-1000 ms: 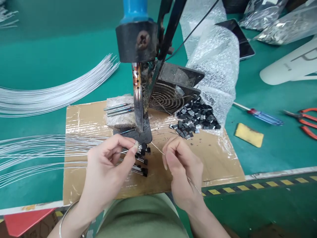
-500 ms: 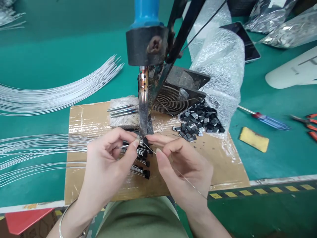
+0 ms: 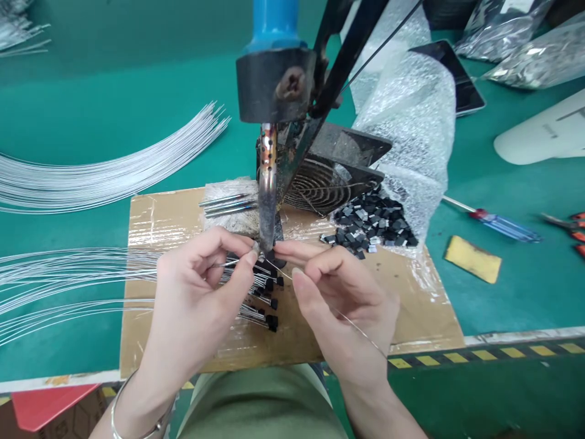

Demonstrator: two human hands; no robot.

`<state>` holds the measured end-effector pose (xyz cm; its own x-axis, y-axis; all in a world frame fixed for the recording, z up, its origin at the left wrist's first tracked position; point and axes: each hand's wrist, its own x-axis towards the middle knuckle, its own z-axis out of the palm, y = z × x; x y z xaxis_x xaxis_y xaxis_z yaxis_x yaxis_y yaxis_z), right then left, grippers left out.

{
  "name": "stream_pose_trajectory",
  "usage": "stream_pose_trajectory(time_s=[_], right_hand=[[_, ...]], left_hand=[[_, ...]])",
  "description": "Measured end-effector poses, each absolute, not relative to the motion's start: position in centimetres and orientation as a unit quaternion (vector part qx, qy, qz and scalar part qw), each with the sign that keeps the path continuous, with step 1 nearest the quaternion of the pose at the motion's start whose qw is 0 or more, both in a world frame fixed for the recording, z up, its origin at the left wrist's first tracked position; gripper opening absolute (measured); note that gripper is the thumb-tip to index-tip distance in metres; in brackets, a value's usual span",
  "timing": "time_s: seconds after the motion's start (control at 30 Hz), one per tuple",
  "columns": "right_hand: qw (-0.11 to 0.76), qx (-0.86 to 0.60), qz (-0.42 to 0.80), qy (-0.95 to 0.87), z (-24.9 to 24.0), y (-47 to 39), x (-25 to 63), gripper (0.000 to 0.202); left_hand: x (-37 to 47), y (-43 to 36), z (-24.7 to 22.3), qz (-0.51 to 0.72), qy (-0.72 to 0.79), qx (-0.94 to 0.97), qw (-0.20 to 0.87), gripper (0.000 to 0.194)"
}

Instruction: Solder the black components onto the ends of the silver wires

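A soldering iron point(image 3: 267, 207) with a blue handle points straight down in its stand, its tip between my hands. My left hand point(image 3: 205, 286) is closed, thumb and forefinger pinching the end of a thin wire point(image 3: 230, 263) beside the tip. The tiny part at their fingertips is too small to make out. My right hand point(image 3: 350, 305) is closed on a thin strand of solder wire point(image 3: 363, 334), which runs from near the tip back across the palm. Below the tip, white wires with black end pieces point(image 3: 272, 322) lie on the cardboard point(image 3: 402, 305).
Loose black pieces point(image 3: 375, 222) are piled beside bubble wrap point(image 3: 411, 122). A small fan point(image 3: 324, 183) stands behind the iron. Metal rods point(image 3: 231, 205) rest on a wrapped block. White wires point(image 3: 114, 174) lie left; a screwdriver point(image 3: 507, 225) and yellow sponge point(image 3: 473, 259) lie right.
The whole view has shifted slightly, so most things appear a little further right. My hands keep the same pinches by the iron's tip, with only slight movement.
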<state>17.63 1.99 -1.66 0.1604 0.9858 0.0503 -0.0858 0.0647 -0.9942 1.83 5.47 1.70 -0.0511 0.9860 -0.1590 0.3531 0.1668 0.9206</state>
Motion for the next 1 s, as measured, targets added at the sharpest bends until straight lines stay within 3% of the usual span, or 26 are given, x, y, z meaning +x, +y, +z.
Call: stream_pose_trajectory(time_s=[1.0], right_hand=[[0.574, -0.506, 0.465, -0.445, -1.45, 1.84, 17.55, 0.022]], left_hand=[[1.84, 5.14, 1.67, 0.366, 0.624, 0.556, 0.409, 0.013]])
